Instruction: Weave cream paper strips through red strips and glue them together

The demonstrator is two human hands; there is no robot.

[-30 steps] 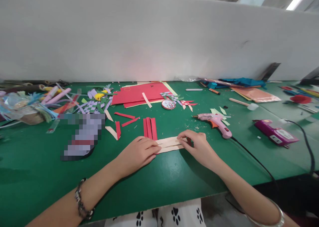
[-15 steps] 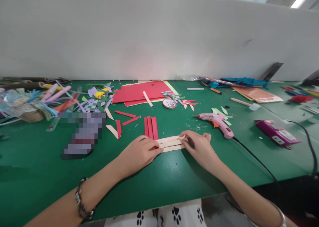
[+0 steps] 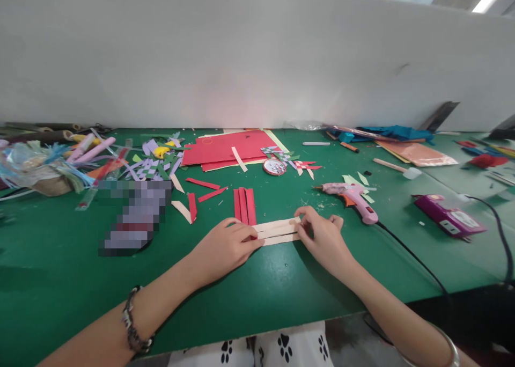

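Observation:
Several cream paper strips [image 3: 278,230] lie side by side on the green table, with narrow slits between them. My left hand [image 3: 229,247] has its fingers closed on their left end. At the right end my right hand [image 3: 322,238] is curled, its thumb and fingers closed around the edge; the fingertips are partly hidden. Just beyond my left fingers, a group of red paper strips [image 3: 244,205] stands lengthwise away from me and meets the cream strips near their left end. What joins the two groups is covered by my left hand.
A pink glue gun [image 3: 354,198] with a black cord lies to the right, near a purple power strip [image 3: 448,215]. Red paper sheets [image 3: 233,146], a round tin [image 3: 274,166] and woven paper scraps [image 3: 151,168] lie further back. Loose red strips [image 3: 203,184] are at the left.
The right end of the cream strips, pinched up by my right fingers before, now lies flatter. My right forefinger has shifted slightly up; my left hand stays in place.

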